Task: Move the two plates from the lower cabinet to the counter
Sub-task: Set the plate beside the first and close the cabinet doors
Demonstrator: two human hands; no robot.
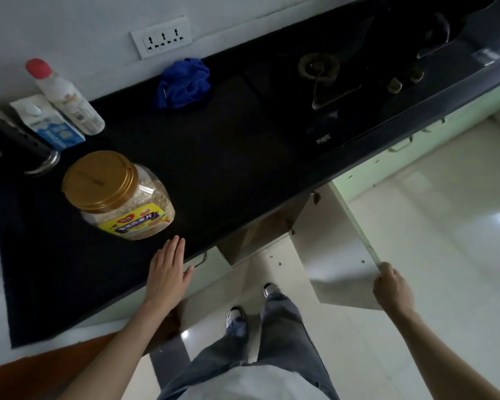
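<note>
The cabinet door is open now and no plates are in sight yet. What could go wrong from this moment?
1. The right hand holds the open cabinet door by its corner; the door stands out into the floor space, so a knee or head may bump it when bending.
2. The oats jar stands near the counter edge beside the left hand; plates set down there might knock it.

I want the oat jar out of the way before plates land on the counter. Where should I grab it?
Grip the gold lid from above, or better, wrap the body of the oat jar just below it. The jar stands upright and wide. The left hand lies flat beside it, free; the right hand holds the cabinet door.
</note>
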